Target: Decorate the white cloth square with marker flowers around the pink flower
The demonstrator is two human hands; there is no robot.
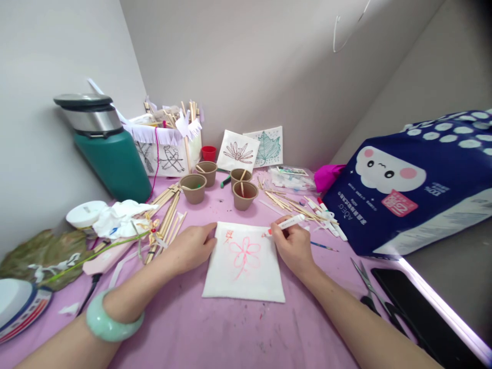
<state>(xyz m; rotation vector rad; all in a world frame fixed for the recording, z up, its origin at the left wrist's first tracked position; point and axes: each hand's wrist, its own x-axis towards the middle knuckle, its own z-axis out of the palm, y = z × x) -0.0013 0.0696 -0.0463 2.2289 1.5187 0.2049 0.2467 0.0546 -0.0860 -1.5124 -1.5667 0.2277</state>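
Observation:
A white square canvas [226, 274] lies on the pink tabletop, bearing a pink flower outline and a small red-orange drawing at its upper left. My left hand [195, 247] rests at the canvas's upper left edge, thumb and fingers close together; whether they pinch the edge is unclear. In my right hand [294, 247] is a white marker [291, 222], its red tip at the canvas's upper right corner, beside a small red mark.
Brown cups [245, 201] stand behind the canvas, before two leaning drawings [239, 148]. Sticks [167, 220] and a green bottle [113, 164] are left. At right are scissors [369, 287], a black phone [415, 307] and a blue package [384, 189].

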